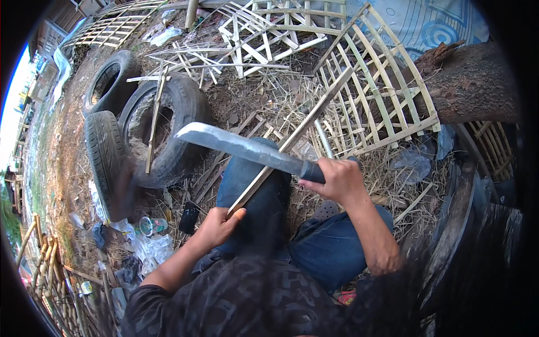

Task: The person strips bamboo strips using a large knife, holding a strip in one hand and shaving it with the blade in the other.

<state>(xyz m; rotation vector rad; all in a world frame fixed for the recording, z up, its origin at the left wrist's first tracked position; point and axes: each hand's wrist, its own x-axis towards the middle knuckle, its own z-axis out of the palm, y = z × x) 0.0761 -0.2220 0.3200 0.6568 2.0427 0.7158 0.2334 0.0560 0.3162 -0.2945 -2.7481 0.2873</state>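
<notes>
My left hand (pixel 220 226) is closed around the near end of a long bamboo strip (pixel 315 112), which slants up and away to the right across my bent knee. In my right hand (pixel 337 181) is the dark handle of a machete (pixel 233 144). Its broad grey blade points left and crosses over the strip near the strip's middle. Whether the edge touches the strip I cannot tell. My jeans-clad knee (pixel 255 194) lies under both. Beyond the strip's far end, to the right, stands a woven bamboo lattice panel (pixel 376 90).
Several old tyres (pixel 185 112) lie to the left, one with a bamboo stick (pixel 156 121) across it. Split bamboo pieces (pixel 247 42) are heaped at the back. A thick log (pixel 477 84) lies at right. Plastic waste (pixel 151 253) and bamboo poles (pixel 48 269) sit at lower left. Shavings cover the ground.
</notes>
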